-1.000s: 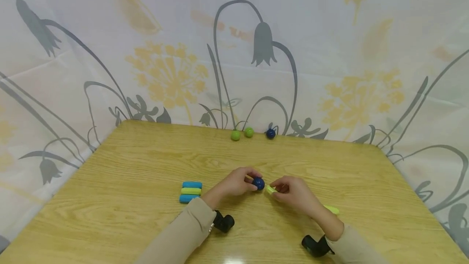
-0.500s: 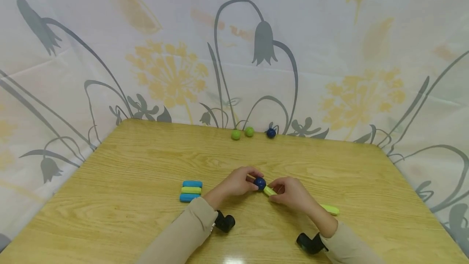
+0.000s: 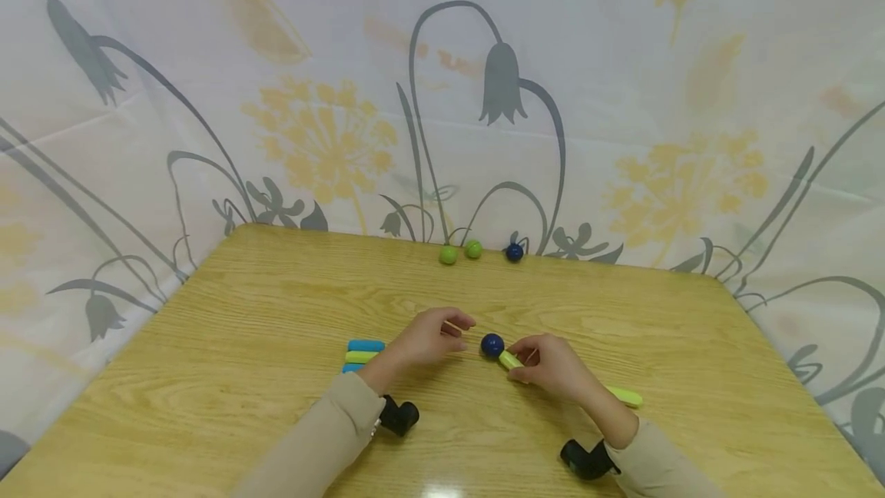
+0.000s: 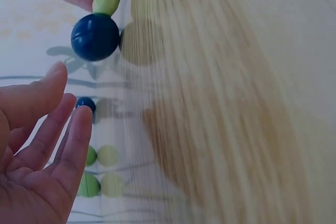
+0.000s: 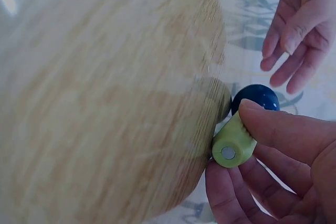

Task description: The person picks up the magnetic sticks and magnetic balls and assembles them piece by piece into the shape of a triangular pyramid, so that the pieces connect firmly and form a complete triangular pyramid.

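Here the dark blue ball (image 3: pixel 492 344) sits on the end of a lime-green stick (image 3: pixel 510 360), mid-counter (image 3: pixel 276 421). The right hand (image 3: pixel 549 366) pinches that stick; the left hand (image 3: pixel 429 335) hovers just beside the ball, fingers relaxed, holding nothing.

The head view is bright and evenly lit, with a small white glare on the worktop (image 3: pixel 442 492) at the near edge, only soft short shadows under the hands, and some bending of straight lines toward the edges of the picture. In both wrist views the worktop is smeared into blurred streaks and its colour is washed out, and the background behind it looks pale and hazy. The blue ball (image 4: pixel 95 37) and the green stick (image 5: pixel 234 146) stay quite sharp there.
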Action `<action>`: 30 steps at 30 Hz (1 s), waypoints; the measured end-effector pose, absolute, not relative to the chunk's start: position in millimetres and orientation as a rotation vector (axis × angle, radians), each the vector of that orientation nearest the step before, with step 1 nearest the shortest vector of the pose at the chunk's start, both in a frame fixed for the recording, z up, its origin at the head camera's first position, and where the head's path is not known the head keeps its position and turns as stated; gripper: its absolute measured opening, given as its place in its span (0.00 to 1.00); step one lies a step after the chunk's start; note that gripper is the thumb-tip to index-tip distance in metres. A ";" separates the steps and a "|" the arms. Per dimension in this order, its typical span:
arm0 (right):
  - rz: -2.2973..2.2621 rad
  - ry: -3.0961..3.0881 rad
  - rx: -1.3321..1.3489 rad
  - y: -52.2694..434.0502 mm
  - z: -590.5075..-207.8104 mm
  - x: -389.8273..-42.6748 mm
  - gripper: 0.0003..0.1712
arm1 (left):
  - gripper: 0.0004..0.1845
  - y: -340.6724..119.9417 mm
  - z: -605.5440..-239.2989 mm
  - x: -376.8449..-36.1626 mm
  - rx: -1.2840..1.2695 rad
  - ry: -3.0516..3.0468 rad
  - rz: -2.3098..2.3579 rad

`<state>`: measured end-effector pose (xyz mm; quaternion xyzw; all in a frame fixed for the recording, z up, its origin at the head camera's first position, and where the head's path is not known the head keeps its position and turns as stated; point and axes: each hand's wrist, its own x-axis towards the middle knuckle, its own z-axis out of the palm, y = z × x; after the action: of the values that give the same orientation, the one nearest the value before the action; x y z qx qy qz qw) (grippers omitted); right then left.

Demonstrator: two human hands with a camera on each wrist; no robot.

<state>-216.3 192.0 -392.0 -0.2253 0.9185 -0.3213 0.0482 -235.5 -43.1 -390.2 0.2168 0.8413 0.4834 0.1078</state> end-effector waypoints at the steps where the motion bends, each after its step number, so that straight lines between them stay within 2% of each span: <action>1: -0.979 2.801 -0.686 192.0 -391.6 -216.0 0.15 | 0.15 -46.0 -390.2 -235.2 0.640 2.480 1.423; 20: -1.005 2.781 -0.689 191.8 -390.2 -214.2 0.16 | 0.14 -104.6 -395.0 -230.7 0.764 2.586 1.402; 30: -1.071 2.768 -0.799 196.1 -394.5 -215.0 0.18 | 0.14 -132.3 -400.7 -227.8 0.741 2.607 1.379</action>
<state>-215.0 196.1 -394.5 -0.2598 0.9000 -0.3484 0.0340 -227.8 -132.3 -400.7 0.2434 0.8562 0.4529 0.0505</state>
